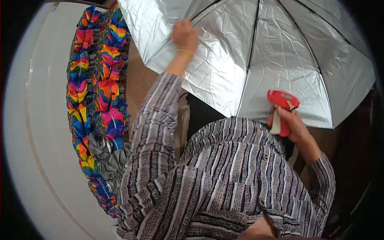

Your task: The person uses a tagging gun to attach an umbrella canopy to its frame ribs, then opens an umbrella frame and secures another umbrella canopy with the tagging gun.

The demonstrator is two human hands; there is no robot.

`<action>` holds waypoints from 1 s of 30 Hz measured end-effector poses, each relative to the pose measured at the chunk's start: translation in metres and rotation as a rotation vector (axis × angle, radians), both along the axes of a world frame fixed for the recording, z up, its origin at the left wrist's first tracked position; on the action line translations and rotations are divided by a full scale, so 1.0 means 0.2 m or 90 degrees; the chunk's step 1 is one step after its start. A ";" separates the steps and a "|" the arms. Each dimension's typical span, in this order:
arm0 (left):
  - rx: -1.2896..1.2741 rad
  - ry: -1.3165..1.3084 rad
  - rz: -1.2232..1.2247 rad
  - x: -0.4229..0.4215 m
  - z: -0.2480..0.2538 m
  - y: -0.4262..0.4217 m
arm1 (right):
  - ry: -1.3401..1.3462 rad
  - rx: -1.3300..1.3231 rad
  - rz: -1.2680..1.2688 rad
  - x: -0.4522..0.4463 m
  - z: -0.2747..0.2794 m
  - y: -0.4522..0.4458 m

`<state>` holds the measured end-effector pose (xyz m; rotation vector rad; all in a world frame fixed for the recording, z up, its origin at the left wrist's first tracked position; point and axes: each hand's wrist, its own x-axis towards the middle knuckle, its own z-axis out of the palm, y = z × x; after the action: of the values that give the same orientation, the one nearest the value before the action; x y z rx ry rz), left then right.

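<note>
A silver umbrella canopy (224, 52) with dark ribs spreads open across the top and right, its inner side facing me. My left hand (185, 37) is over its left part, close to a rib; the fingers are blurred, and whether they hold anything cannot be made out. Below the canopy's lower edge region, my right hand (291, 122) is closed round a red and white handheld tool (283, 100). The tool's red head points up in front of the silver cloth.
Rows of folded rainbow-coloured umbrellas (110, 94) lie on the left beside a white surface (44, 132). Crumpled grey cloth (110, 162) is among them near the bottom. A dark object (204, 120) is partly visible beneath the canopy's lower edge.
</note>
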<state>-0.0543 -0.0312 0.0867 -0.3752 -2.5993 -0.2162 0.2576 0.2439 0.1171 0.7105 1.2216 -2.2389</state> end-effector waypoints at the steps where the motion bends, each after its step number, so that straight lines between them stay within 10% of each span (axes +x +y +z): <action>1: -0.056 -0.032 0.068 0.01 0.03 -0.08 | -0.004 0.036 -0.041 0.00 -0.01 -0.01; 22: -0.067 -0.222 -0.055 0.14 -0.06 0.21 | 0.422 0.256 -0.541 -0.29 0.28 0.61; 30: 0.560 -0.658 -0.056 0.69 -0.14 0.43 | 0.446 0.767 -0.601 -0.23 0.08 0.75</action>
<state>0.0845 0.0551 0.0581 -0.0211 -3.0021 -1.9173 0.2111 0.3935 0.1337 1.0877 3.2360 -2.2581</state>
